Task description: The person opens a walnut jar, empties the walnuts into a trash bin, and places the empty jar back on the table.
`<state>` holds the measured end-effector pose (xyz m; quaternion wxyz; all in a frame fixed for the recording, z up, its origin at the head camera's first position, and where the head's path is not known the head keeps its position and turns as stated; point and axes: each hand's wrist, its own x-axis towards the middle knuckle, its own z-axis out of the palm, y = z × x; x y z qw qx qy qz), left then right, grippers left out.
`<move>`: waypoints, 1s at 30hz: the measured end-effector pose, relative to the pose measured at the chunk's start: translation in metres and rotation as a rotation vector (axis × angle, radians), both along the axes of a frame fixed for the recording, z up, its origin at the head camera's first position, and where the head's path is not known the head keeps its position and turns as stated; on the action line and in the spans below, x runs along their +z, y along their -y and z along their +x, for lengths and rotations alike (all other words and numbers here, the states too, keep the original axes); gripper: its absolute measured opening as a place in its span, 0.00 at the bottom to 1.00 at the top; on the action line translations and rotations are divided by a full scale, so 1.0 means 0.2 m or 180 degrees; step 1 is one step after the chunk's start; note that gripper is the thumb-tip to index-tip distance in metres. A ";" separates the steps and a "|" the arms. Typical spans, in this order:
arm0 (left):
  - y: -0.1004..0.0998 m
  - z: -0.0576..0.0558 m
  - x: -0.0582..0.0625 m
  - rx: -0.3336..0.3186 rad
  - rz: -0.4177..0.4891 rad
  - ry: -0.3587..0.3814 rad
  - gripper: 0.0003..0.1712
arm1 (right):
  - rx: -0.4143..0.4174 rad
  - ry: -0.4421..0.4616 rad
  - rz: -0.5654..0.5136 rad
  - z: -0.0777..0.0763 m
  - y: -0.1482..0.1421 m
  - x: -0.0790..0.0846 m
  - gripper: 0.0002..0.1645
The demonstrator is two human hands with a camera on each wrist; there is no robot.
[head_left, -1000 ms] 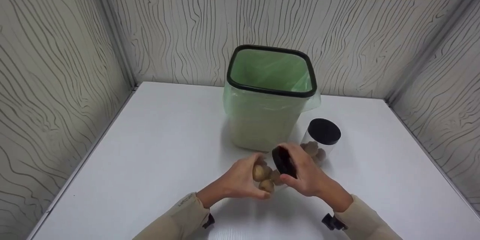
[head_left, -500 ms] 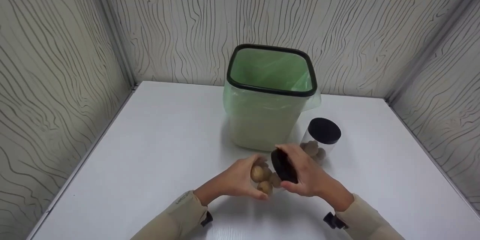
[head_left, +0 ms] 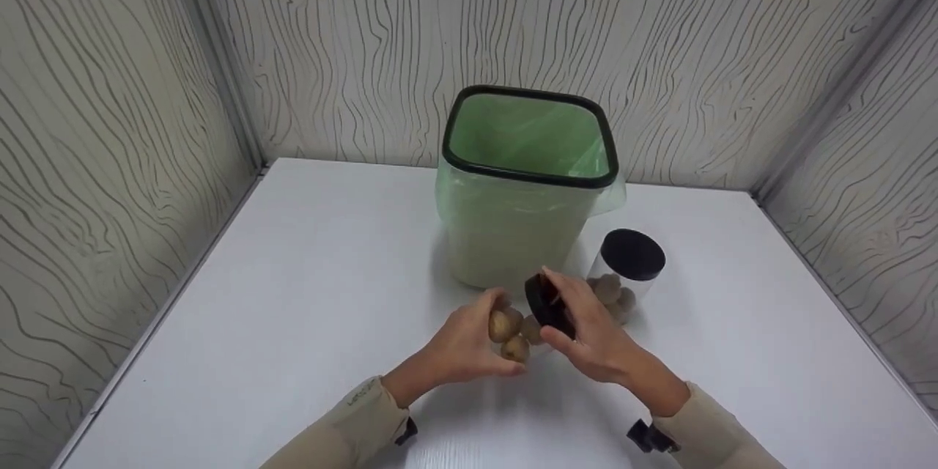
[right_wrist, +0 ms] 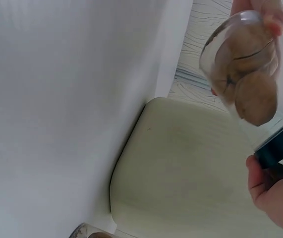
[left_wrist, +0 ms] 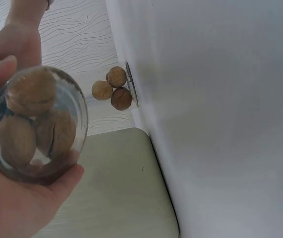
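Both the left hand (head_left: 469,341) and right hand (head_left: 597,330) have shifted slightly forward over the white counter (head_left: 330,271), carrying the clear cylindrical jar (right_wrist: 253,74) between them. I read its long axis as tilted, roughly crosswise: base leftward, round black lid (right_wrist: 280,144) rightward. Left fingers curl around the base end; right fingers clamp the lid. Inside sit rounded brown walnuts, seamed and hard-shelled. It's near the smooth pale-green bin (head_left: 513,234).

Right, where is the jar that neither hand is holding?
In the head view, the standing jar is right of centre on the table, right of the bin and partly behind the right hand.
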<state>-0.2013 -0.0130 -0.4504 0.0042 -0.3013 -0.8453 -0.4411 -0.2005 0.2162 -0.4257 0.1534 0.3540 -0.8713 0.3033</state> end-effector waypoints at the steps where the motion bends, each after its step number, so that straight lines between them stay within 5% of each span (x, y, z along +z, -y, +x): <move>1: 0.00 0.00 0.00 0.0042 0.0004 -0.0037 0.51 | -0.0059 0.0048 -0.0034 0.00 0.00 0.00 0.44; 13: -0.03 0.02 -0.01 0.0252 0.0098 -0.0378 0.46 | -0.0361 0.0365 -0.0255 0.01 0.04 0.02 0.41; 24: -0.04 0.03 0.00 0.0222 0.0065 -0.0354 0.52 | -0.0394 0.0283 -0.0229 0.01 0.04 0.02 0.37; 30: -0.03 0.03 0.01 0.0092 0.0162 -0.0073 0.48 | -0.0258 0.0143 -0.0228 0.00 0.03 0.02 0.39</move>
